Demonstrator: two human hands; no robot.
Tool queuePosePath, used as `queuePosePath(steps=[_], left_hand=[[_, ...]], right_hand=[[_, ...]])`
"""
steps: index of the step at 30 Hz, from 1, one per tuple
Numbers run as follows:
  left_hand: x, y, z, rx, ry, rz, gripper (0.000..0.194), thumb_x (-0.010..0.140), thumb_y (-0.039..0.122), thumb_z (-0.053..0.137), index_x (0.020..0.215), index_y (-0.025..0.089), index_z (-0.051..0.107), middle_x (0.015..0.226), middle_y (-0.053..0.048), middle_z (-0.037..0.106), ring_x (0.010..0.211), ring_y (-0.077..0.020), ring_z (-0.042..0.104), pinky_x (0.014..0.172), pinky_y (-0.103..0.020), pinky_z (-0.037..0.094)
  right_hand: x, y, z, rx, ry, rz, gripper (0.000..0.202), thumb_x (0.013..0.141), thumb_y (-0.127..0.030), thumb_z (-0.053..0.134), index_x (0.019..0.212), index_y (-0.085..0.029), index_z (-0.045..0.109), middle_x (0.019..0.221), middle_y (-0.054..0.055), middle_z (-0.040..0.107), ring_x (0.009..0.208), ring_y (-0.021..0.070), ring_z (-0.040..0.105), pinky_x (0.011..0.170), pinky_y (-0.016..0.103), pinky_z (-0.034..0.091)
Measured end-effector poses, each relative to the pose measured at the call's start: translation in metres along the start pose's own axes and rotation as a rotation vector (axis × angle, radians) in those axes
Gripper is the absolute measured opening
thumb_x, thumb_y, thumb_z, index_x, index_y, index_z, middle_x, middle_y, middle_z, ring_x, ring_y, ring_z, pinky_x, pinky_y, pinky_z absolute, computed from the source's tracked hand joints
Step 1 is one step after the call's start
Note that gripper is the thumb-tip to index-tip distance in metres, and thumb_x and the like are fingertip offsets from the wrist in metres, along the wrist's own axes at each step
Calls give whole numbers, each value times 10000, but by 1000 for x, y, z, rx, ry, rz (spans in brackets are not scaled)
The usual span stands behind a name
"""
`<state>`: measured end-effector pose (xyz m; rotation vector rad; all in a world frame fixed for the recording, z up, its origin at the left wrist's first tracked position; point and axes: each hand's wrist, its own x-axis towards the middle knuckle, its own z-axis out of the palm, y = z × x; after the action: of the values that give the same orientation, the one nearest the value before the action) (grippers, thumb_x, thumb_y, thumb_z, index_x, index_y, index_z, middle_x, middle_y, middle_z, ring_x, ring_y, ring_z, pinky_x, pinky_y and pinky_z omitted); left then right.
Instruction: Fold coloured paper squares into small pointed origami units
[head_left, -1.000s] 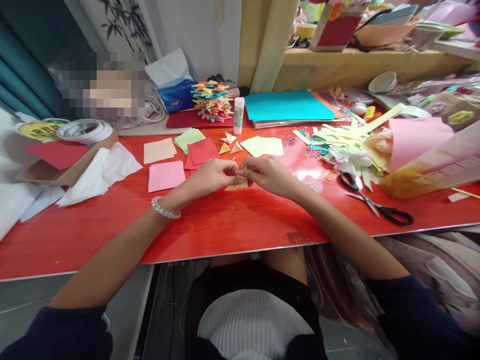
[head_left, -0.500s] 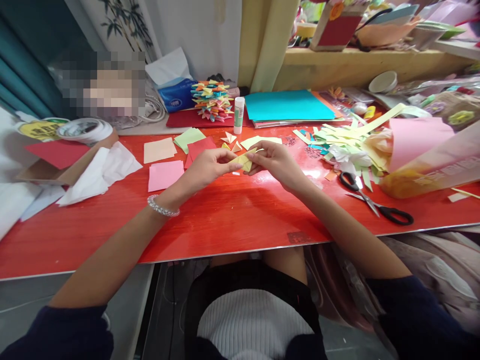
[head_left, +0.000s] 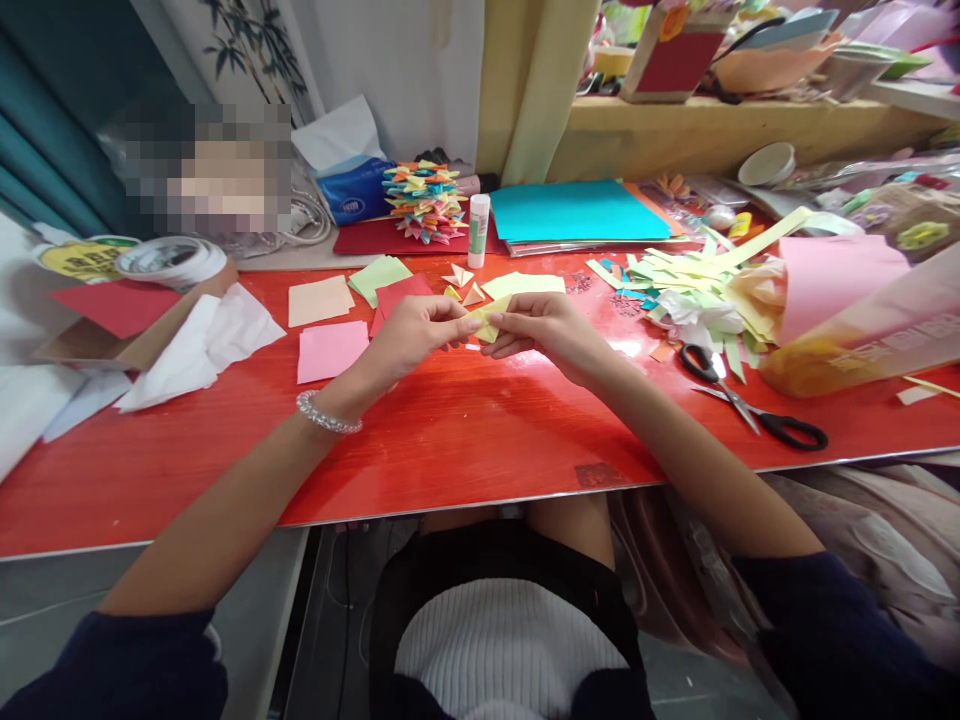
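Between my hands, above the red table (head_left: 450, 440), is a small folded piece of yellow paper (head_left: 489, 318). My left hand (head_left: 420, 335) pinches its left side between thumb and fingers. On its right side, my right hand (head_left: 541, 328) is closed on it in the same way, and the fingers hide part of the folds. Just behind the hands lie small folded paper pieces (head_left: 473, 294) and pale yellow sheets (head_left: 529, 286). Left of my left hand are a pink paper stack (head_left: 332, 350), a peach stack (head_left: 320, 299), green sheets (head_left: 379, 278) and red sheets (head_left: 401, 296).
Black-handled scissors (head_left: 750, 405) lie open at the right, near a heap of paper strips (head_left: 690, 280). Behind stand a glue stick (head_left: 478, 232), a multicoloured folded-paper model (head_left: 425, 203) and blue sheets (head_left: 577, 212). White tissue (head_left: 199, 345) and a cardboard box (head_left: 150, 335) are at left.
My right fingers have shifted on the yellow paper, and its upper right corner has come down between the hands. My left hand has hardly moved.
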<state>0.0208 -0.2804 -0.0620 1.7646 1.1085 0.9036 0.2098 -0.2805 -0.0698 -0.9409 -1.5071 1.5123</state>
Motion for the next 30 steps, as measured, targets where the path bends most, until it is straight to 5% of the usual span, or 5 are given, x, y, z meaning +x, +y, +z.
queuePosePath(steps=[12,20,25,30], left_hand=[[0,0,3,6,-27,25,224,766,369,658,760,147,626,722,-13,589,670,-104,511,625,-244,406],[-2,-2,5,-102,133,17,165,788,273,634,684,160,571,678,6,523,590,-77,442,516,-220,356],[-3,2,7,-207,-2,-154,187,774,318,659,712,168,565,573,29,433,459,-63,380,390,-214,304],[-4,2,11,-233,-19,-120,245,745,348,698,691,169,540,593,30,435,452,-45,375,375,-196,328]], right_hand=[[-4,-2,7,-99,36,-12,284,765,-392,709,686,-154,575,623,34,653,596,151,674,646,296,585],[1,7,9,-70,43,-37,355,790,-503,650,738,-157,589,715,48,681,654,136,679,676,273,578],[0,5,7,-138,30,-33,344,772,-480,680,712,-159,574,656,37,669,587,123,657,608,251,558],[-1,2,9,-159,35,-69,413,819,-567,575,725,-165,571,622,28,651,542,109,635,554,231,536]])
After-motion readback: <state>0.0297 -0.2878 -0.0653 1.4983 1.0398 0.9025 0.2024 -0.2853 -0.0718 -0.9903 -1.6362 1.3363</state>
